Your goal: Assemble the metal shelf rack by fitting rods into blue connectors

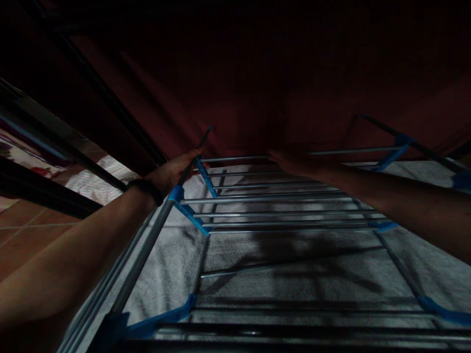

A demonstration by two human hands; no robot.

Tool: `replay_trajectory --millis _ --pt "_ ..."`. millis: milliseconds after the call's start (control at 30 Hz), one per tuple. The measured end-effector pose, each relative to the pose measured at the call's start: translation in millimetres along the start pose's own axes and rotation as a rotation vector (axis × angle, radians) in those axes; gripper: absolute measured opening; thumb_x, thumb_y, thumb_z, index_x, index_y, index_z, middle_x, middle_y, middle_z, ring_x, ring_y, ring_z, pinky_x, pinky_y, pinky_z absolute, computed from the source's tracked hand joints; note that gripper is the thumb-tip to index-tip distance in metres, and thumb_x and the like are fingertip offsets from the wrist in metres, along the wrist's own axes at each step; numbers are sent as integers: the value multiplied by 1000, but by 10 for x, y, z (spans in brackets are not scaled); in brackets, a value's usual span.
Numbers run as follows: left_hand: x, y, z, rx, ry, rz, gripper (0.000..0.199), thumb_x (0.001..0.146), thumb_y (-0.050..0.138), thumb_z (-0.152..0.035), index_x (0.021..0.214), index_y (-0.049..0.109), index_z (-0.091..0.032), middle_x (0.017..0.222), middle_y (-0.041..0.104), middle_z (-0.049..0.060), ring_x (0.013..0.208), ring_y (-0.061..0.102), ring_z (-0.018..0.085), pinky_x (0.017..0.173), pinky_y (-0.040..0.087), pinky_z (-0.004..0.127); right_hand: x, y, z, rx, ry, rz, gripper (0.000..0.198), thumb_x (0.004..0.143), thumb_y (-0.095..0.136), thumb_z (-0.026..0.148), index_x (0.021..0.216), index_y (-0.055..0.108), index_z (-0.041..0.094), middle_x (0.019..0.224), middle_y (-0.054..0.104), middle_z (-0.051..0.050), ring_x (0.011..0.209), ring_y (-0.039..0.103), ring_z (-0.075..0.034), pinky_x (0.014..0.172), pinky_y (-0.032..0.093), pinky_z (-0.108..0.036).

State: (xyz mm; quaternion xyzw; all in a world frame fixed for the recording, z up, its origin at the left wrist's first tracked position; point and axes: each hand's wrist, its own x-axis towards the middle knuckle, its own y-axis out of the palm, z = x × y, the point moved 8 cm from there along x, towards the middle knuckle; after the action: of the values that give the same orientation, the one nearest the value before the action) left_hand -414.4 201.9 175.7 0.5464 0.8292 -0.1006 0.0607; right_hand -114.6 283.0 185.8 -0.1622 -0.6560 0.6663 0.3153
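Observation:
A shoe rack point(272, 214) of grey metal tubes with blue plastic brackets stretches out in front of me, with several rails running across it. My left hand point(176, 169) is wrapped round its left post, next to the far left blue bracket point(206, 177). The dark band on that wrist is partly in shadow. Over the far top rail point(235, 158) lies my right hand point(290, 162), its fingers bent onto the tube and dim in the poor light. Part of that rail is hidden behind the hand and forearm.
A grey-white cloth point(257, 250) lies beneath the rack. Behind it hangs a dark red surface point(294, 108). Dark bars point(99, 171) cross on the left, above an orange tiled floor point(29, 225) and a flowered fabric point(37, 169).

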Motion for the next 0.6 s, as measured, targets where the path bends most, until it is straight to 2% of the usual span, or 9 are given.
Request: replay_trajectory --millis 167,300,467,600 --pt "-39 32 6 -28 -37 3 20 95 63 -33 82 66 -18 68 69 2 64 65 15 74 56 28 4 -26 -14 5 24 0 34 108 40 29 123 68 15 123 72 -15 110 67 -26 94 47 -36" --pt "-18 25 16 -28 -44 -5 23 91 68 -38 79 65 -19 67 68 2 64 65 16 73 56 30 7 -11 -27 11 12 -11 34 108 40 30 123 68 17 123 72 -13 110 67 -26 94 48 -36" --pt "-86 49 -13 -50 -33 -11 19 91 68 -36 81 65 -20 65 66 1 63 64 16 76 56 31 1 15 -45 35 7 -4 36 108 41 31 126 69 18 125 73 -13 111 68 -27 95 49 -36" --pt "-89 45 -20 -46 6 5 22 85 75 -40 83 65 -20 71 68 1 66 66 17 79 57 32 -11 32 -63 68 11 -26 38 107 43 36 135 66 25 127 73 -9 114 68 -27 95 51 -37"
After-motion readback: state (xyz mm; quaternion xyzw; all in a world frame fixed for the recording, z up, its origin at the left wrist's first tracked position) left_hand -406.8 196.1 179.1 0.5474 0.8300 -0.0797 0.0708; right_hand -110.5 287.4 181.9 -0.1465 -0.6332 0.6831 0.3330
